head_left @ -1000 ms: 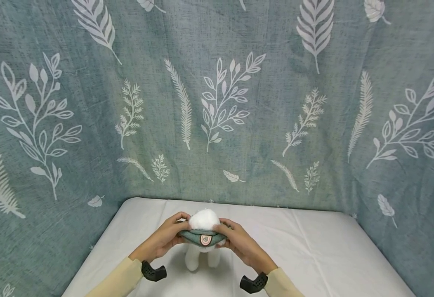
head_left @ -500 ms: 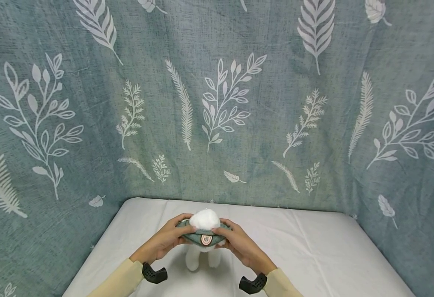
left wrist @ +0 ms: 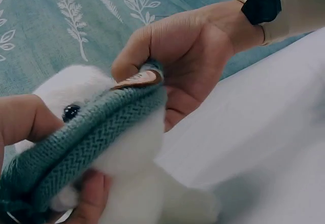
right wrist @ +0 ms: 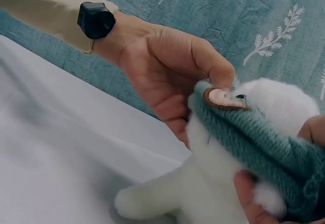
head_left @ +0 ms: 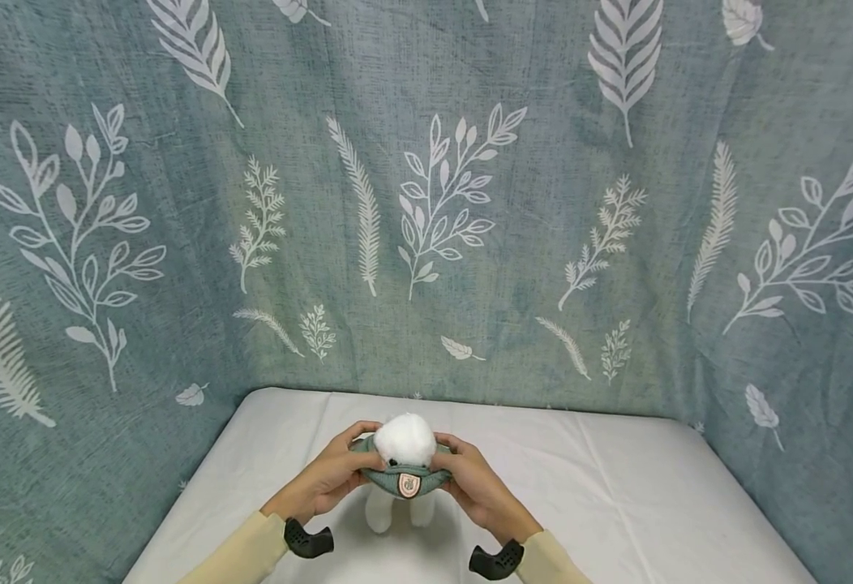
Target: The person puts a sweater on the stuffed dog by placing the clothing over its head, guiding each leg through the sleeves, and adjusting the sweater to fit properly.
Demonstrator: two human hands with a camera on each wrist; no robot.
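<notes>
A white plush toy (head_left: 405, 438) stands on the white sheet (head_left: 616, 503) near the front. A green knitted hat (head_left: 397, 478) with a small round patch is stretched around its head. My left hand (head_left: 357, 470) grips the hat's left edge and my right hand (head_left: 448, 474) grips its right edge. In the left wrist view the right hand (left wrist: 188, 56) pinches the knit (left wrist: 86, 148) beside the patch, just over the toy's black eye (left wrist: 70, 112). In the right wrist view the left hand (right wrist: 172, 66) pinches the hat (right wrist: 254, 142) the same way.
A teal cloth with white leaf prints (head_left: 426, 203) hangs close behind and on both sides of the sheet-covered surface. Black devices sit on both wrists (head_left: 308, 539). Bare sheet lies to the right of the toy.
Both hands have drawn the knitted hat lower around the toy's head, so more of the white top shows above the band. The toy stays in place.
</notes>
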